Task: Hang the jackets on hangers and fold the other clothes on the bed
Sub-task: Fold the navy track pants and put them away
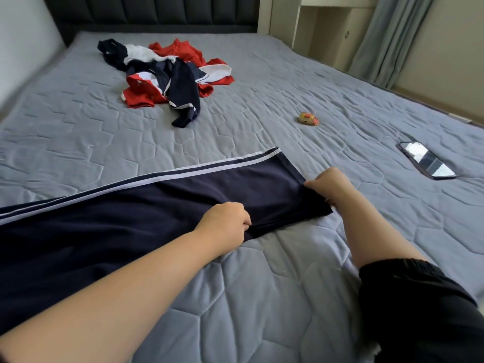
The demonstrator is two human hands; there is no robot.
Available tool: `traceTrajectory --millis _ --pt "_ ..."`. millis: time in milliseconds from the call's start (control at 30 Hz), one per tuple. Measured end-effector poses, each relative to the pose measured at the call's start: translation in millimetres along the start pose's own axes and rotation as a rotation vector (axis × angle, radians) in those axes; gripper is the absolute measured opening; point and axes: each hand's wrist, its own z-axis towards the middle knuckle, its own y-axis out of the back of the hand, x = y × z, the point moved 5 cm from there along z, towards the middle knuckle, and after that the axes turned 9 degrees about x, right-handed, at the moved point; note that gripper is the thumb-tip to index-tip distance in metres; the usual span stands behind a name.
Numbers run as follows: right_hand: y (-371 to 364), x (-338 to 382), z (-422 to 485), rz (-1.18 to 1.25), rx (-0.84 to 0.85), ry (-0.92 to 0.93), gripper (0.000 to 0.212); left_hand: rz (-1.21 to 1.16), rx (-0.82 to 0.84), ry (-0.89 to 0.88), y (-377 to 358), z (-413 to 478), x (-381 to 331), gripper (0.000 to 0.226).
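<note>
Navy trousers [146, 205] with white side stripes lie flat across the near part of the grey quilted bed [262, 284], the leg end pointing right. My left hand [225, 224] grips the lower edge of the leg near its end. My right hand [331, 186] pinches the hem corner at the far right. A heap of red, white and navy clothes [167, 74] lies farther back on the bed, apart from both hands.
A small yellow and red toy [309, 119] sits on the bed right of centre. A phone [427, 161] lies face up near the right edge. A dark padded headboard [157, 11], a cream cabinet [324, 30] and a grey curtain [385, 40] stand behind.
</note>
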Motion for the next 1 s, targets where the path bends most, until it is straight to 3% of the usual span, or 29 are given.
traceTrajectory --millis 100,200,333,500,633,833,933,1000 --pt "6 -3 -6 -0.089 0.093 -0.055 0.033 0.031 -0.003 -0.004 0 -4 -2 0.032" --pt "15 -3 -12 -0.246 -0.003 -0.081 0.038 0.085 -0.020 0.011 1 -7 -6 0.030" --pt "-3 -9 -16 -0.094 0.216 -0.132 0.054 0.107 -0.032 0.031 1 -7 -10 0.030" --pt "-7 -10 -16 0.213 0.308 -0.121 0.026 0.130 0.025 -0.031 -4 -7 -13 0.034" --pt "2 -10 -14 0.393 0.231 -0.077 0.020 -0.003 -0.063 0.049 6 -6 -10 0.026" --pt "14 -12 -19 0.154 0.285 -0.117 0.013 -0.131 -0.179 -0.060 16 -12 -13 0.012" --pt "4 -14 -27 -0.114 0.348 -0.130 0.025 -0.104 -0.036 -0.097 7 -10 -7 0.013" --pt "0 -10 -25 -0.125 0.264 -0.069 0.038 -0.153 -0.152 -0.145 6 -9 0 0.023"
